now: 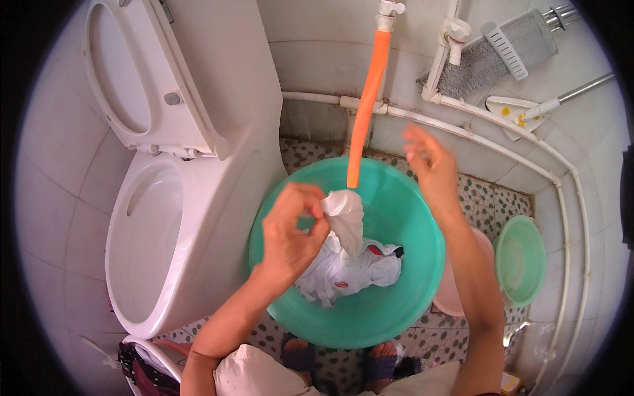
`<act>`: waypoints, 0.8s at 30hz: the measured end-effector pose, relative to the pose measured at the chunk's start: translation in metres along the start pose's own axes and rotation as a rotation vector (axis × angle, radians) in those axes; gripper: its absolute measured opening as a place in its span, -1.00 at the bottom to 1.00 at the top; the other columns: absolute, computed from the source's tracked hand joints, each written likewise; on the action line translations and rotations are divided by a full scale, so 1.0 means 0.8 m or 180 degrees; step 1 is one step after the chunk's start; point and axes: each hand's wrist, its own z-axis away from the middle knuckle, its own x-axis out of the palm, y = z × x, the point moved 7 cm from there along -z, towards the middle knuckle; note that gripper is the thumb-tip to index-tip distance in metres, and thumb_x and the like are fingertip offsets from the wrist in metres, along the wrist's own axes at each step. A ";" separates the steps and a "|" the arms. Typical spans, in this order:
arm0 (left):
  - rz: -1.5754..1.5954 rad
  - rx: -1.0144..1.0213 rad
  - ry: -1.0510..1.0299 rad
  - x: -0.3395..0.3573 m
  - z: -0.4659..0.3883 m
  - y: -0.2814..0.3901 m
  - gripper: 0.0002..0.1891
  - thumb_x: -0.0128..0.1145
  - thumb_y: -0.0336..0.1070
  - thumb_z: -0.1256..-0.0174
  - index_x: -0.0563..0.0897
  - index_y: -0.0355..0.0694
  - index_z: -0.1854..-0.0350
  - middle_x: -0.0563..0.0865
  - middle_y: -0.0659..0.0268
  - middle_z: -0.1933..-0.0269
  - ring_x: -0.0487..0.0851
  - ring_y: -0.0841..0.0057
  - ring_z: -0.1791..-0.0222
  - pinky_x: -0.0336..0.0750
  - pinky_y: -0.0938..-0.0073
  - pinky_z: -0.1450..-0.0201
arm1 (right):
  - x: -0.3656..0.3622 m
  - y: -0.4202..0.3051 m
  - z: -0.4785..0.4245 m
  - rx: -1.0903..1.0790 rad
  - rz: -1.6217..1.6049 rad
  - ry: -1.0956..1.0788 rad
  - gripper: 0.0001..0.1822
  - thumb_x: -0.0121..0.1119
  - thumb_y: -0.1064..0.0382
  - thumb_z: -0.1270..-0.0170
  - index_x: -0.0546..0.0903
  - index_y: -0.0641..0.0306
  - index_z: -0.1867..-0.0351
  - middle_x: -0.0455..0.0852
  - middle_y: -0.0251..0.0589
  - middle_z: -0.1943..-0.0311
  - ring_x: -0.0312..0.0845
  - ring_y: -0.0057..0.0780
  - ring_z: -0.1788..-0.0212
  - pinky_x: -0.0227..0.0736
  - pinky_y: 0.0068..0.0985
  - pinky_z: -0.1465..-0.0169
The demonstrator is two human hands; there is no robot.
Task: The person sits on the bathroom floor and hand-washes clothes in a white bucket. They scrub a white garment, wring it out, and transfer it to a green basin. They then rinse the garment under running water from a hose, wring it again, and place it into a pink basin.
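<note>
Pinched between the thumb and fingers of my left hand [297,227] is a corner of a white cloth [346,218], which hangs down over a large green plastic basin [346,326]. A white garment [346,277] with a small red patch and a red and dark trim lies bunched in the basin, below the cloth; whether the two are joined I cannot tell. My right hand [431,158] is raised over the basin's upper right rim, slightly blurred, with its fingers apart and nothing held. An orange hose [365,109] hangs from a tap [389,9], its lower end just above the cloth.
A white toilet [218,222] with raised lid stands at left. Right of the basin are a pink basin [453,292] and a small green basin [520,262]. White pipes [495,133] run along the wall, near a grey mop [460,74]. A laundry container [163,356] sits lower left.
</note>
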 end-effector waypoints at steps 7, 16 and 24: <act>-0.1277 -0.0886 -0.1895 0.074 0.108 -0.155 -0.83 0.18 -0.67 0.03 0.52 -0.31 0.41 0.62 0.04 0.35 0.64 0.07 0.36 0.54 0.16 0.29 | 0.044 0.103 0.117 0.0805 0.0800 -0.1607 -0.57 0.29 0.34 -0.31 0.64 0.24 -0.22 0.68 -0.05 -0.18 0.62 -0.32 -0.11 0.50 -0.34 -0.17; 0.0278 -0.0105 -0.1074 0.051 -0.028 0.053 -0.78 0.20 -0.74 0.03 0.50 -0.29 0.45 0.71 0.24 0.22 0.69 0.48 0.20 0.62 0.49 0.11 | 0.092 0.108 0.160 0.0086 0.1497 -0.1512 0.01 0.65 -0.04 0.21 0.48 0.09 -0.40 0.51 -0.09 -0.36 0.26 -0.07 -0.42 0.09 -0.06 -0.39; 0.1439 0.0002 -0.0185 -0.012 -0.030 0.068 -0.76 0.20 -0.76 -0.01 0.50 -0.25 0.43 0.73 0.21 0.14 0.68 0.59 0.17 0.61 0.54 0.13 | 0.102 0.073 0.149 -0.0009 0.0902 -0.1582 -0.57 0.61 0.08 0.13 0.78 0.20 0.21 0.73 -0.18 0.12 0.50 -0.22 -0.11 0.15 -0.20 -0.19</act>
